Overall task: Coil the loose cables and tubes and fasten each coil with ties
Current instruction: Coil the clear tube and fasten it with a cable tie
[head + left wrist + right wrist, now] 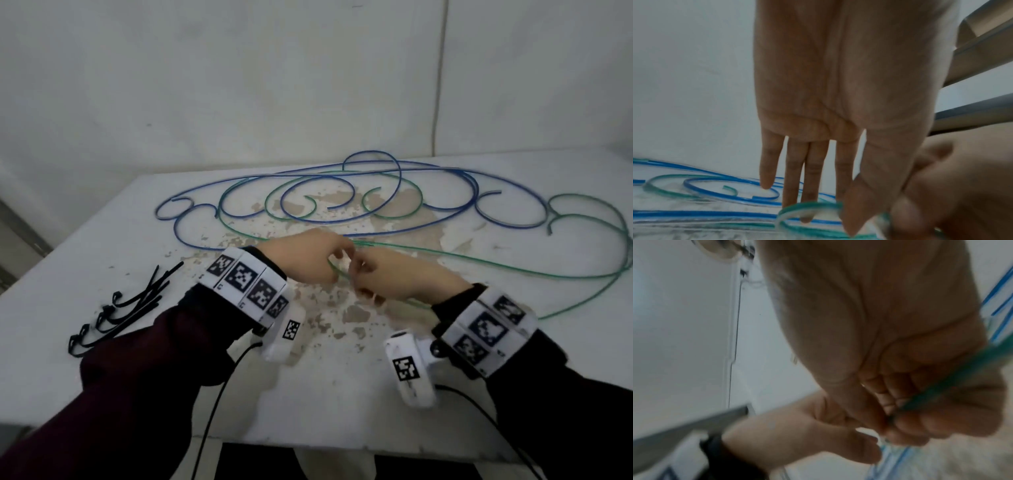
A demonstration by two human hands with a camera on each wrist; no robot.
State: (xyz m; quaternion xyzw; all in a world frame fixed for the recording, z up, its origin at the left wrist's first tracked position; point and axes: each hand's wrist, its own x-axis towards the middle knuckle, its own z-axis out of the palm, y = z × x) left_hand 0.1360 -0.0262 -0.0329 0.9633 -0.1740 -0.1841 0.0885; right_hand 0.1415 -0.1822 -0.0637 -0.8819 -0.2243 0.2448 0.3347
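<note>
A long green tube [513, 271] sprawls over the white table [85, 246], tangled at the back with a blue tube [373, 161]. Both hands meet at the table's middle on the green tube. My left hand [337, 262] has its fingers stretched out, and a small green loop [809, 208] runs across them and under the thumb [851, 216], which holds it there. My right hand [364, 275] has its fingers curled round the green tube [945, 386], right beside the left hand's fingertips. The tube's stretch inside the right fist is hidden.
Several black ties [126, 308] lie in a bunch on the table's left, beside my left forearm. The tabletop's paint is flaked in the middle [352, 315]. A white wall stands behind, and the front edge [308, 442] is close to my body.
</note>
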